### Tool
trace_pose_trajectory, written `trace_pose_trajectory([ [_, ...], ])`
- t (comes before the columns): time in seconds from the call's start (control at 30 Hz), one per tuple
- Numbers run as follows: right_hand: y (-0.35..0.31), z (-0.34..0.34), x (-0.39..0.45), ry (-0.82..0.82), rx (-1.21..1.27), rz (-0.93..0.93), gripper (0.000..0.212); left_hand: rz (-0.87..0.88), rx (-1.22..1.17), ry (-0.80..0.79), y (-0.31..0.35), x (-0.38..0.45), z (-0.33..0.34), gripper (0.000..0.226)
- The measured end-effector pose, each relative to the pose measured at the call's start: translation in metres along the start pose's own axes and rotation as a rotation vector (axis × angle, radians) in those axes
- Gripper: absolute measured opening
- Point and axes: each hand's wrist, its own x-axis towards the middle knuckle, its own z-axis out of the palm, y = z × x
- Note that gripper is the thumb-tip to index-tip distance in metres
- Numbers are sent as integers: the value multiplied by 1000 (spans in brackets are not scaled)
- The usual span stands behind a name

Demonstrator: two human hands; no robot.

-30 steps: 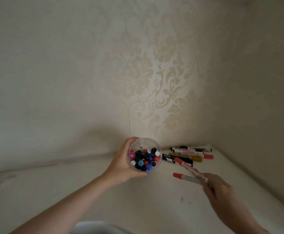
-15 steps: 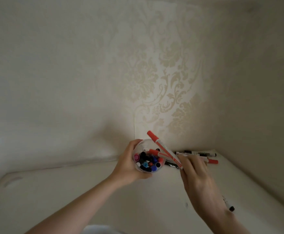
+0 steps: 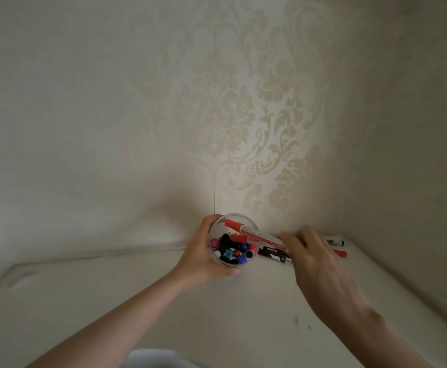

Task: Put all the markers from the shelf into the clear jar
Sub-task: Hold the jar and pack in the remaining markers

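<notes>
A clear jar (image 3: 244,218) stands on the white shelf (image 3: 137,301), holding several markers with pink, blue, black and red caps. My left hand (image 3: 200,258) grips the jar's left side. Two red-capped markers (image 3: 246,231) lie slanted across the jar's mouth, caps over the opening. Their tail ends run under the fingers of my right hand (image 3: 320,269), which holds them just right of the jar. A black marker (image 3: 271,254) lies on the shelf under that hand. More markers (image 3: 336,241) lie in the back right corner, partly hidden by my right hand.
Patterned wallpaper closes the shelf at the back and on the right. A red-tipped marker (image 3: 341,253) pokes out beyond my right hand. Bare shelf surface stretches to the left of the jar and towards me.
My right hand lifted the two red markers off the shelf, swung them left and tipped them down, so their caps now sit over the jar's mouth. The left hand kept hold of the jar.
</notes>
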Motion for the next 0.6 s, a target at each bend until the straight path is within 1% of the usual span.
trace_pose_trajectory([
  [0.1, -6, -13, 13, -94, -97, -71, 62, 26, 34, -10, 2, 0, 3, 99],
  [0.17, -12, -17, 23, -125, -123, -133, 64, 44, 68, -20, 4, 0, 6, 100],
  [0.23, -21, -23, 34, -128, -145, -185, 61, 46, 76, -25, 5, 0, 8, 100],
  [0.33, -32, -28, 52, -112, -147, -222, 48, 37, 42, -24, 6, 0, 8, 98],
  [0.43, -46, -18, 63, -95, -113, -271, 28, 37, 41, -31, 8, -2, 8, 97],
  [0.5, -51, -6, 69, -68, -6, -235, 14, 38, 61, -49, 11, -2, 9, 97],
  [0.6, -39, 8, 78, 58, 114, -97, 15, 44, 58, -18, 13, -2, 9, 97],
])
